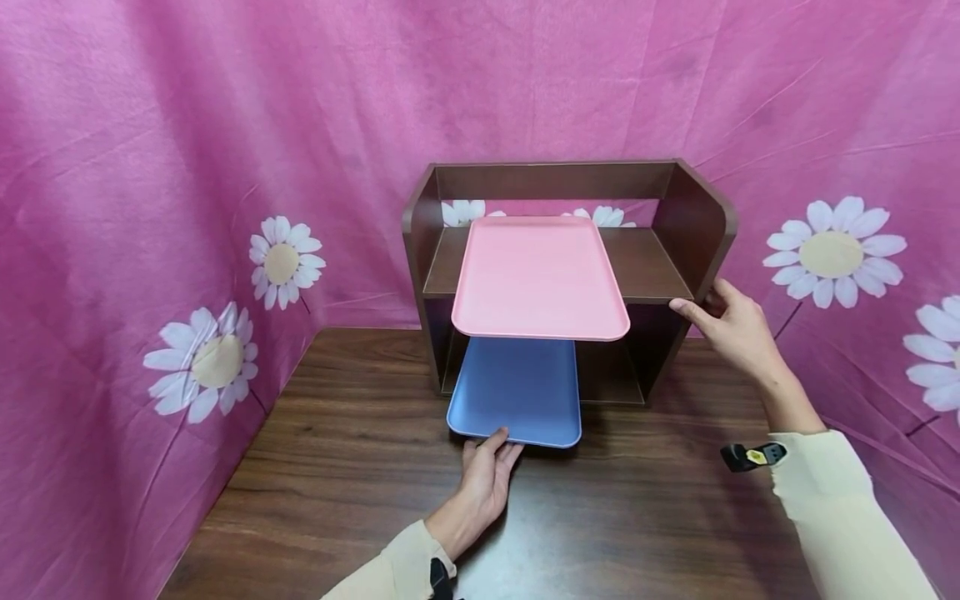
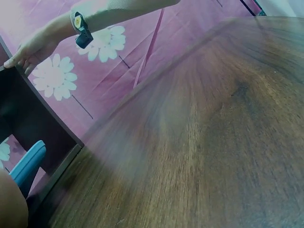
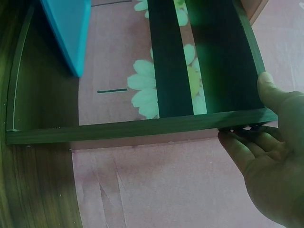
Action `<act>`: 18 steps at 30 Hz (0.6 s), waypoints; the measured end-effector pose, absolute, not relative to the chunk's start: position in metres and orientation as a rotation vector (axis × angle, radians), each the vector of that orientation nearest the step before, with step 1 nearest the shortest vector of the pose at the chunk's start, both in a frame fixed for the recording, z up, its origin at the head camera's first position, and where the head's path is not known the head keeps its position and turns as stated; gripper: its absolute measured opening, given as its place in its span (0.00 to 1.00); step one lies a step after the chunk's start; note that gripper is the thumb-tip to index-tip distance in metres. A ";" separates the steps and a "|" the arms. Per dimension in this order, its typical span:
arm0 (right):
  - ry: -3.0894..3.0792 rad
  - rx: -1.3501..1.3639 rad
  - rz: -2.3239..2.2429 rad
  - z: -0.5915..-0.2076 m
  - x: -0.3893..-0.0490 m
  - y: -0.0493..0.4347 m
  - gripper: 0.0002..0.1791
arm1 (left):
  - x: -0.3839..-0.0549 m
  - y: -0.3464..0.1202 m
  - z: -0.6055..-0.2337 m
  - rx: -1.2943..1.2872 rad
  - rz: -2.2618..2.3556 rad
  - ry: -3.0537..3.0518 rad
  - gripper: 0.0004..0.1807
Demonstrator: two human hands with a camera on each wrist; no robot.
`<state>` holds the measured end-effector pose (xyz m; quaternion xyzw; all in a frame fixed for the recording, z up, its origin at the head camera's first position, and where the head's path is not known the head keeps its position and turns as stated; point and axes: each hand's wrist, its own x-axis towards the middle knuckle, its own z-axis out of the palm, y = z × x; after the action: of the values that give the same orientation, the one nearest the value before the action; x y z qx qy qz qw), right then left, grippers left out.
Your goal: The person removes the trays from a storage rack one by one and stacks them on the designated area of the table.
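A brown two-tier desk shelf [image 1: 555, 180] stands at the back of the table. My left hand [image 1: 483, 483] pinches the front edge of a blue tray [image 1: 517, 392], thumb on top and fingers beneath. The tray's rear part lies inside the lower tier, and its front sticks out over the table. On the upper tier, a pink tray [image 1: 540, 279] juts forward past the shelf board and hides part of the blue one. My right hand [image 1: 738, 333] grips the shelf's right side panel, thumb at the front edge of the upper board and fingers around the outside, as the right wrist view [image 3: 275, 147] shows.
The wood-grain table [image 1: 337, 467] runs out in front of the shelf and to both sides. Pink cloth [image 1: 360, 100] with white daisies hangs behind the shelf and along both sides, showing through the shelf's open back. Dark bands with small devices [image 1: 753, 457] sit on both wrists.
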<state>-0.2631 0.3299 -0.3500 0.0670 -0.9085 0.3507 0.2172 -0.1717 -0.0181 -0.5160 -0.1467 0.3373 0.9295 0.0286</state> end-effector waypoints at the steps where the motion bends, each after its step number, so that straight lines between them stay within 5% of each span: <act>1: -2.514 0.176 0.967 -0.350 -0.263 0.330 0.24 | -0.172 -0.019 -0.516 -0.465 2.875 1.047 0.31; 18: -2.491 0.152 1.046 -0.353 -0.262 0.327 0.27 | -0.172 -0.025 -0.518 -0.506 2.919 1.131 0.20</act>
<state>-0.2618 0.3268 -0.3532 0.0549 -0.8987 0.3775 0.2162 -0.1723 -0.0253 -0.5181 -0.1596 0.3566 0.9204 -0.0147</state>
